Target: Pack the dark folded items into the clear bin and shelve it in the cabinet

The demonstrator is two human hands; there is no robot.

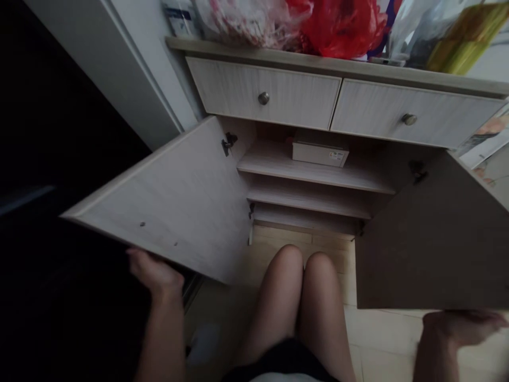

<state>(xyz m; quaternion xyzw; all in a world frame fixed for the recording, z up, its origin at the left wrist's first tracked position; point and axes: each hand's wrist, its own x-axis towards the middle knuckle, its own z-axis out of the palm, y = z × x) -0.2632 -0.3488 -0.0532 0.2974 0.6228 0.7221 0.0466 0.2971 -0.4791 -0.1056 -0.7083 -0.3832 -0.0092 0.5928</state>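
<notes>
A cabinet with two swung-out doors stands in front of me. My left hand (156,271) is at the free edge of the left cabinet door (170,196), close to two small screw heads on its inner face. That door hides part of its fingers, and motion blurs the rest. At the lower edge of the right cabinet door (429,244) is my right hand (463,326), also blurred and partly covered by the door. Whether either hand grips its door, I cannot tell. Between the doors, a pale box (320,154) with a small label sits on the upper shelf (274,162).
Two drawers with round knobs (263,98) run above the opening. On the cabinet top (246,53) stand a white container (181,18), a red plastic bag (342,26) and a yellow package (469,37). My knees (304,265) are between the doors, above the tiled floor (382,339).
</notes>
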